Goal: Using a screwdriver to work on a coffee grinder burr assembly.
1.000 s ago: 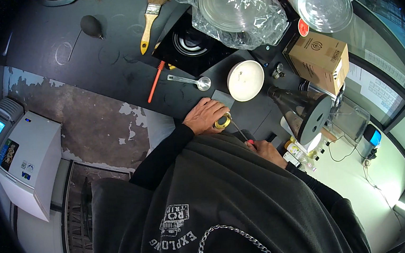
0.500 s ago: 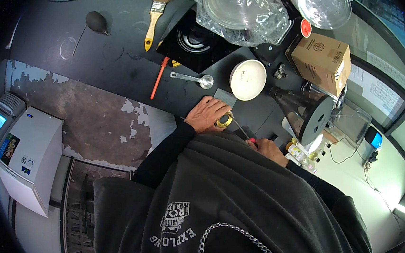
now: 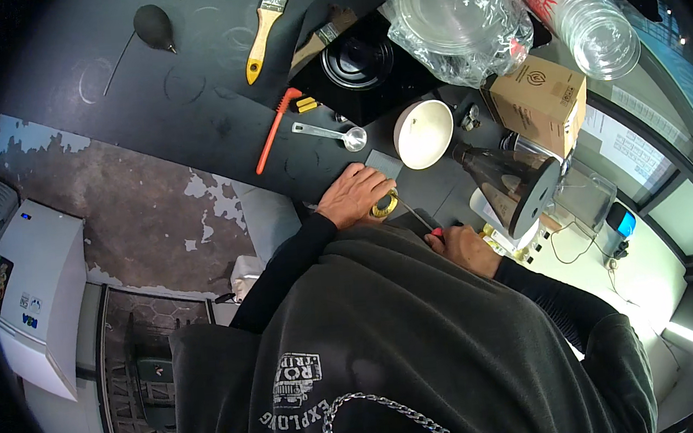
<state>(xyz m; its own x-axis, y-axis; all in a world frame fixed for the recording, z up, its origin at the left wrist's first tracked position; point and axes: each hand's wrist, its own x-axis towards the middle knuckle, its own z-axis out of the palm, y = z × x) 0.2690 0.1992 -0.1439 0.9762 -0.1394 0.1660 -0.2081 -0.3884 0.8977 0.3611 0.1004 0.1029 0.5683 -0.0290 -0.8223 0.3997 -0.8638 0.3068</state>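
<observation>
My left hand is closed at the counter's near edge, its fingers curled over a gold-coloured ring-shaped metal part. In my right hand is a screwdriver, its red handle mostly covered by the fingers. The thin shaft slants up to the left and its tip reaches the ring; whether it sits in a screw is too small to tell. Just beyond the hands are a white bowl, a metal measuring spoon and a red-orange brush. My palm and fingers hide part of the ring.
A smoky cone-shaped hopper lies right of the bowl, near a cardboard box. Farther back are plastic-wrapped clear lids, a black glossy appliance, a paintbrush and a black air blower. Stacked clear cups lie far right.
My right hand and the screwdriver handle have shifted slightly right and away from me. The left hand stays on the ring. The whole view has tilted a little.
</observation>
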